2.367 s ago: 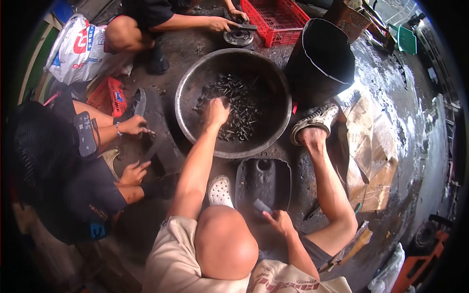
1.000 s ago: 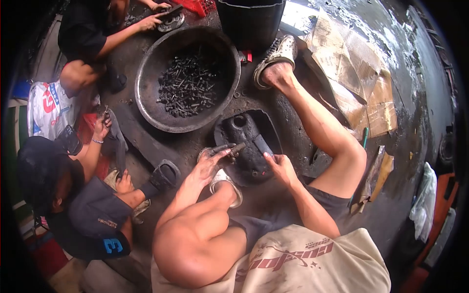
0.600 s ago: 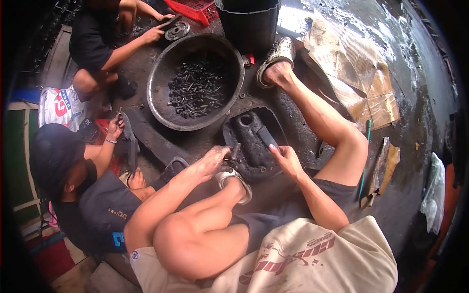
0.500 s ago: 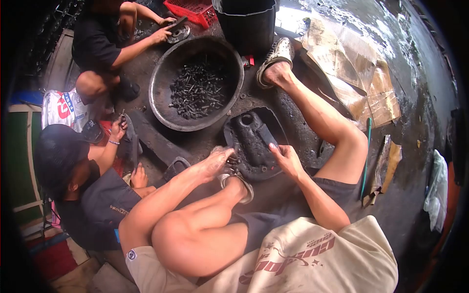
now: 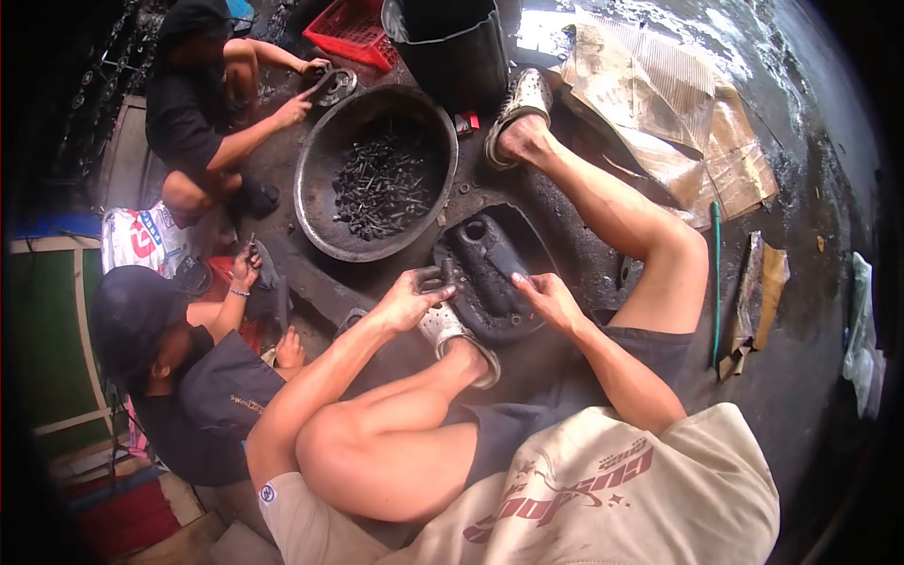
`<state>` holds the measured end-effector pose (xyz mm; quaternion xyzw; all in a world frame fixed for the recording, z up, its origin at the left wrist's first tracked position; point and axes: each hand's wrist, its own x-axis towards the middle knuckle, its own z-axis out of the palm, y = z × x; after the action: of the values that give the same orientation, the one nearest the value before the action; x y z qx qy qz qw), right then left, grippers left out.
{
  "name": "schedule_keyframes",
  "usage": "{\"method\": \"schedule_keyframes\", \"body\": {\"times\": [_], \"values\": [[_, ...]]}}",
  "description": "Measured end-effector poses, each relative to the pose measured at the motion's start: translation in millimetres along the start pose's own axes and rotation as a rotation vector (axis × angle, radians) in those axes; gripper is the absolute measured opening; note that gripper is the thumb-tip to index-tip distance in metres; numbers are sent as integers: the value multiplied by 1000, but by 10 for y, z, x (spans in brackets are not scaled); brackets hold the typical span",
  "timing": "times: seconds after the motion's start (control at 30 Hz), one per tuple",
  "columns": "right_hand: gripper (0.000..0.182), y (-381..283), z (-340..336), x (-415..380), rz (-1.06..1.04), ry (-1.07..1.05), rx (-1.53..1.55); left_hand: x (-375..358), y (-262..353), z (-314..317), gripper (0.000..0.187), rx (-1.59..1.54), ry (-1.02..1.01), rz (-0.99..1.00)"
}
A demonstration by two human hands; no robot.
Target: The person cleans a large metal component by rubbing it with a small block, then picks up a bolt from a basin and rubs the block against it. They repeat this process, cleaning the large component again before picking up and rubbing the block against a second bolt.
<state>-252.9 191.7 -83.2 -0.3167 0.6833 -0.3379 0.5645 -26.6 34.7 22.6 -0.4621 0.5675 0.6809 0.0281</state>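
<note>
Between my feet lies a blackened, shallow tray-like piece (image 5: 541, 247), with a long dark block (image 5: 482, 275) in it that has a round ring at its far end. My left hand (image 5: 414, 299) is at the near left edge of this piece, its dirty fingers curled around a small dark object whose kind I cannot make out. My right hand (image 5: 554, 301) is over the right side, closed on the near end of a dark flat bar (image 5: 503, 261) that slants away to the upper left. Beyond them stands a wide metal basin (image 5: 306, 202) heaped with dark bolts (image 5: 381, 184).
At left, a co-worker (image 5: 202, 367) holds a small piece and a dark bar. Another person (image 5: 202, 113) works over a round metal part (image 5: 336, 87). A black bin (image 5: 447, 52), red crate (image 5: 348, 33), cardboard (image 5: 659, 122) and green stick (image 5: 716, 282) lie around.
My left hand has risen and turned from reaching low beside the block to holding a small dark object up. My right hand keeps the bar, its tip swung slightly left.
</note>
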Motion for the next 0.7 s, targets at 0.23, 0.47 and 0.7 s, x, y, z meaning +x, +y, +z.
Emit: {"method": "schedule_keyframes", "body": {"times": [0.23,0.47,0.7], "values": [[66,37,75,51,-43,16,-15,-45,203,51,57,-51,-152,175],[67,-46,34,0,-44,43,22,-147,226,136,68,-222,-254,82],[62,-115,23,-32,-73,16,148,-59,28,88,78,-234,-312,123]]}}
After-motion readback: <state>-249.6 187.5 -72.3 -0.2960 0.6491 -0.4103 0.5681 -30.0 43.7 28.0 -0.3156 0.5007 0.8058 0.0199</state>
